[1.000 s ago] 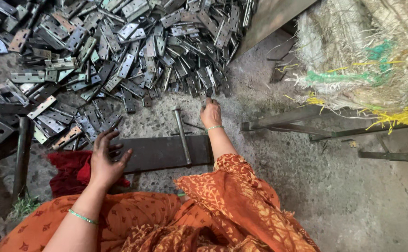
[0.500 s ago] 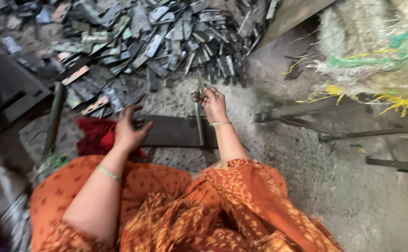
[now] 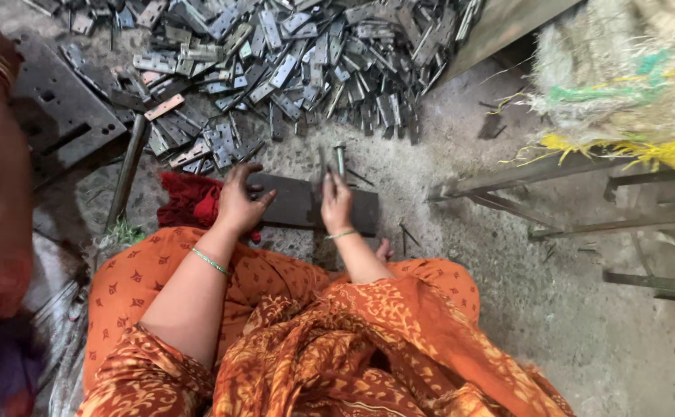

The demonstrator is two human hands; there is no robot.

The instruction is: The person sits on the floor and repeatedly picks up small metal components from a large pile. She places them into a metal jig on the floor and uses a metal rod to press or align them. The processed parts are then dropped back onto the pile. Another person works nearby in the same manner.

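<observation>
Head view, looking down at a seated person in orange patterned cloth.

Right hand: rests on the dark flat metal block on the ground, fingers closed around the near end of a thin metal rod. The rod's long axis runs roughly 12 to 6 o'clock; its free end points toward 12, at the pile, and its near end is hidden in the grip. A second thin, dark piece stands just beside it at 9 o'clock; whether the hand grips that too, cannot tell.

Left hand: fingers spread and loosely curled, holding nothing, at the block's 9 o'clock end, palm over its edge. Contact with the block cannot be confirmed.

Heap of grey metal hinge plates lies at 12 o'clock from the block. Red cloth touches the left hand's 9 o'clock side. Long iron bar farther toward 9. Woven sack at 2 o'clock, well apart.
</observation>
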